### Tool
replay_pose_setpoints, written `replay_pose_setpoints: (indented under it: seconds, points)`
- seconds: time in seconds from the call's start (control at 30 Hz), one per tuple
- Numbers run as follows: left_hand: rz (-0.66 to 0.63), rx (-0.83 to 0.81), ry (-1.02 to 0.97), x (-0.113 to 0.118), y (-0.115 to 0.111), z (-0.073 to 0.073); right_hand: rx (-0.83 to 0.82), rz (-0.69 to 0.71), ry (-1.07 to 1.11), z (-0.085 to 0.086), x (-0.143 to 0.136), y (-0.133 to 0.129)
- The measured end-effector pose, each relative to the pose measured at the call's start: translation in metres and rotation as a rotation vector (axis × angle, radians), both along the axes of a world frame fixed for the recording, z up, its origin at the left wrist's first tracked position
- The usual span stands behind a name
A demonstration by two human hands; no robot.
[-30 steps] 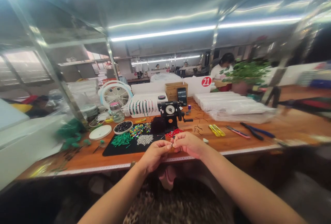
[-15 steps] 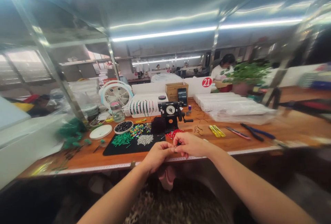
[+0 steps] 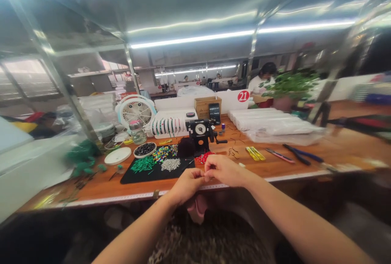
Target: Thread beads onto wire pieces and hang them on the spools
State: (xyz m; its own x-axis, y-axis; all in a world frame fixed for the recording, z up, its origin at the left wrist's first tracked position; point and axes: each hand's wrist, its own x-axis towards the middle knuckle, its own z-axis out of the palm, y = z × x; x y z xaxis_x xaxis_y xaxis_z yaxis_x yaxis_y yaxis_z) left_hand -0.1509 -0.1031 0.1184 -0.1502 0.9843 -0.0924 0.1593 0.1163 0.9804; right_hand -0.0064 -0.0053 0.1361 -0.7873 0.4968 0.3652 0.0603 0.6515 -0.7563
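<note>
My left hand [image 3: 187, 183] and my right hand [image 3: 224, 170] meet at the fingertips over the table's front edge. Both are closed in a pinch around something too small to make out. Just behind my right hand lie red beads [image 3: 203, 157]. To the left, a black mat [image 3: 126, 177] bears green pieces [image 3: 143, 164], silver beads [image 3: 170, 164] and mixed coloured beads [image 3: 160, 154]. A dish of black beads [image 3: 145, 149] sits at the mat's back left. Behind my hands stands a black machine [image 3: 200, 136] with a round dial and a crank.
A white lid [image 3: 117, 156], a fan [image 3: 137, 111] and a rack of spools [image 3: 169, 125] stand left. Yellow packets [image 3: 255, 153], a red-handled tool [image 3: 280, 156] and blue-handled pliers [image 3: 302, 155] lie right, before plastic-wrapped rolls [image 3: 275, 123]. A person [image 3: 259, 84] sits beyond the partition.
My right hand's fingers have drawn closer together, and its lower fingers are now tucked in. The view has shifted slightly.
</note>
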Motion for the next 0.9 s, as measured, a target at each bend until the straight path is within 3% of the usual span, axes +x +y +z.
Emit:
replay_pose_setpoints:
  seconds: [0.13,0.27,0.4,0.6,0.73,0.9]
  points:
    - [0.019,0.019,-0.066,-0.004,0.000,-0.003,-0.194,-0.184,0.198,-0.005,-0.005,-0.001]
    - [0.035,0.027,-0.128,-0.006,-0.002,-0.004,-0.357,-0.111,0.109,-0.005,-0.001,-0.002]
    - [0.022,0.027,-0.126,-0.004,-0.004,-0.001,-0.309,-0.011,0.023,-0.002,0.000,-0.010]
    - [0.024,0.136,-0.007,-0.010,-0.003,0.001,-0.350,-0.134,0.181,-0.007,-0.011,-0.019]
    - [0.029,0.225,0.127,-0.016,-0.002,0.012,-0.489,-0.089,0.248,-0.008,-0.014,-0.024]
    - [-0.188,0.230,0.177,-0.024,-0.012,0.035,-0.733,0.085,0.245,-0.005,-0.013,-0.031]
